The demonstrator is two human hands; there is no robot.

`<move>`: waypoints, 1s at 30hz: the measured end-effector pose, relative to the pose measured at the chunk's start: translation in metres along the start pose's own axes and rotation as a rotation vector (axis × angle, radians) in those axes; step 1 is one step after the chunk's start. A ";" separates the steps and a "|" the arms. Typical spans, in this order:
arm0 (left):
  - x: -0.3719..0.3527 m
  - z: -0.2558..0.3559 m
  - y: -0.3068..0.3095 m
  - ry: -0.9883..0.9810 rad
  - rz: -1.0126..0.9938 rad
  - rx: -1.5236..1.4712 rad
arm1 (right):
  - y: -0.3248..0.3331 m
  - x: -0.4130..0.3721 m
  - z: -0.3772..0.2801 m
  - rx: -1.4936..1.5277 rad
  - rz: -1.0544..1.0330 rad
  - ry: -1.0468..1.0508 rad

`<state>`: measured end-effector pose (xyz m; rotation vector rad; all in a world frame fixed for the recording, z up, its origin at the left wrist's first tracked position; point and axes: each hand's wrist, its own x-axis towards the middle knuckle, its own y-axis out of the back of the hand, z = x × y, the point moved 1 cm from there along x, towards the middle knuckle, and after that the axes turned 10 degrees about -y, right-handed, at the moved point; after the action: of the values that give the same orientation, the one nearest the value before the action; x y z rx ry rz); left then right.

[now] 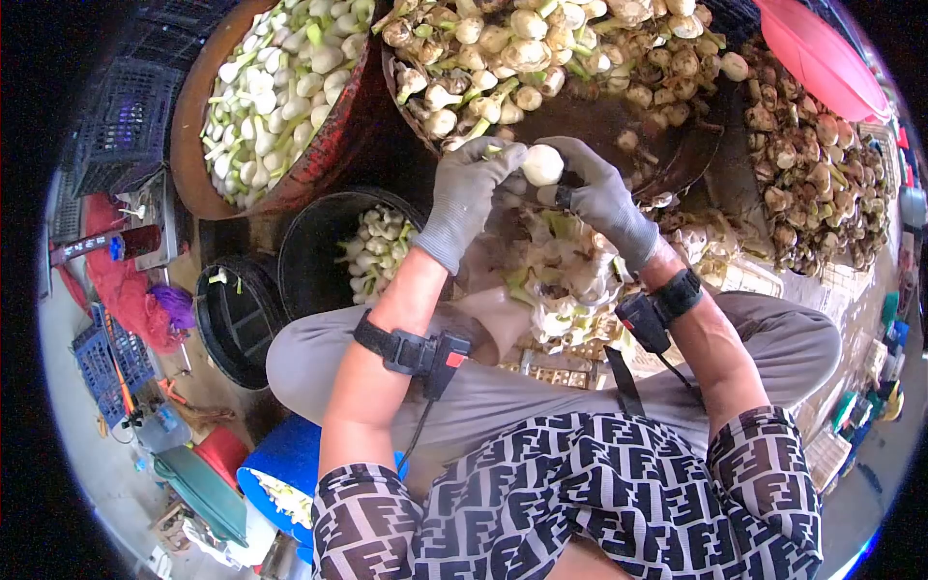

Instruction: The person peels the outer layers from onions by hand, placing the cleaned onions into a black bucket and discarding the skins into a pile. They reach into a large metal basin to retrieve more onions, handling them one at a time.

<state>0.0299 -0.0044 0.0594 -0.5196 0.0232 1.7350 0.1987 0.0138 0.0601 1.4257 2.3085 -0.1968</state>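
A clean white garlic bulb [542, 165] is between my hands, its short green stem pinched in the gloved fingers of my left hand [470, 193]. My right hand [606, 198], also gloved in grey, is curled at the bulb's other side. A small dark piece [563, 197] shows at its fingers; I cannot tell what it is. Below both hands lies a pile of garlic peelings [575, 275] between the knees. Just beyond them, a wide tub [565, 130] holds a heap of unpeeled, brownish garlic [527, 53].
At the upper left a rusty-rimmed tub [186, 159] is full of white garlic. A black bucket [302, 266] with cleaned bulbs stands by the left knee, beside another black bucket [261, 333]. More brown garlic [822, 184] is heaped at right under a pink basin [822, 53]. A blue bucket [280, 454] stands lower left.
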 end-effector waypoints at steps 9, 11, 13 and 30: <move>-0.012 0.015 -0.008 -0.391 -0.155 0.666 | 0.004 0.006 -0.024 -0.829 0.163 -0.129; -0.011 0.007 -0.005 -0.354 -0.176 0.696 | 0.001 0.008 -0.024 -0.917 0.134 -0.114; -0.008 0.002 -0.001 -0.376 -0.179 0.783 | -0.003 0.008 -0.022 -0.918 0.122 -0.122; -0.016 0.101 0.069 -0.120 -0.521 1.060 | 0.077 0.033 0.017 -0.869 0.279 -0.424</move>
<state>-0.0659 -0.0057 0.1374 0.3445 0.6296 1.0277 0.2582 0.0716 0.0386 1.0739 1.5118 0.4860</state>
